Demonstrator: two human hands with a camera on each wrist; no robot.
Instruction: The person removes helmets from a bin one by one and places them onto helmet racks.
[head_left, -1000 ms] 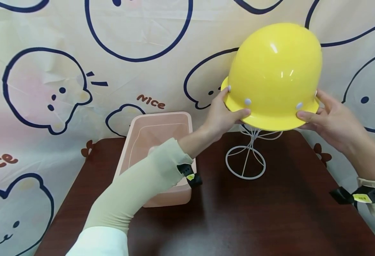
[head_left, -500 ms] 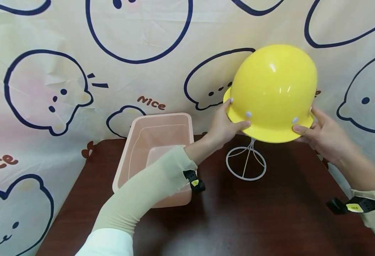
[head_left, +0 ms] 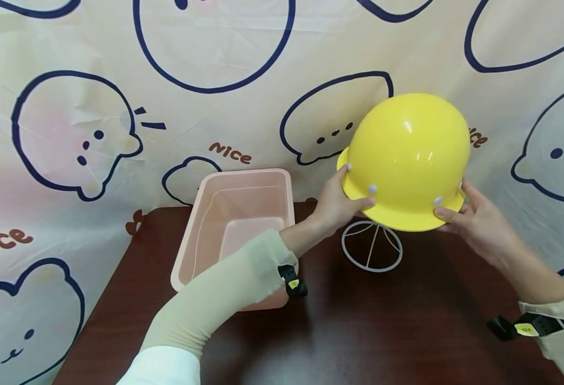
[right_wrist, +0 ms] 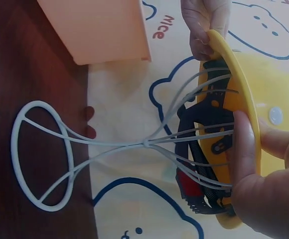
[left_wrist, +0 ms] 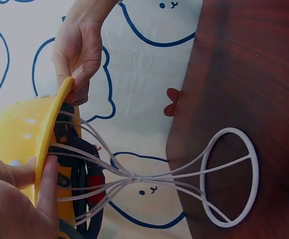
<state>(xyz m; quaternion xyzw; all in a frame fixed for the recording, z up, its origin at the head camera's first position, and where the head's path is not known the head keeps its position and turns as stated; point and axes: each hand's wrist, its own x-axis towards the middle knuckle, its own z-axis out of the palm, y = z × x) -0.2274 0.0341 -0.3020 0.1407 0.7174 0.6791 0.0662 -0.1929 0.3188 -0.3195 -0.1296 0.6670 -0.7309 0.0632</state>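
Observation:
A yellow hard hat (head_left: pixel 409 155) is held level by its brim between both hands, at the right of the head view. My left hand (head_left: pixel 335 200) pinches the left side of the brim, thumb on top and fingers below. On the opposite side my right hand (head_left: pixel 479 222) grips the brim the same way. Beneath stands a white wire stand (left_wrist: pixel 132 177) with a ring base on the table. In both wrist views its upper wires reach up inside the hat, beside the black inner harness (right_wrist: pixel 199 119) with a red part. The hat hides the stand's top in the head view.
A pink plastic bin (head_left: pixel 185 251) stands on the dark wooden table (head_left: pixel 373 331), left of the stand and partly behind my left forearm. A cartoon-printed cloth (head_left: pixel 243 117) hangs behind the table.
Both hands have brought the hard hat down over the wire stand. The stand's wires, visible below the brim earlier, are now mostly covered by the hat in the head view.

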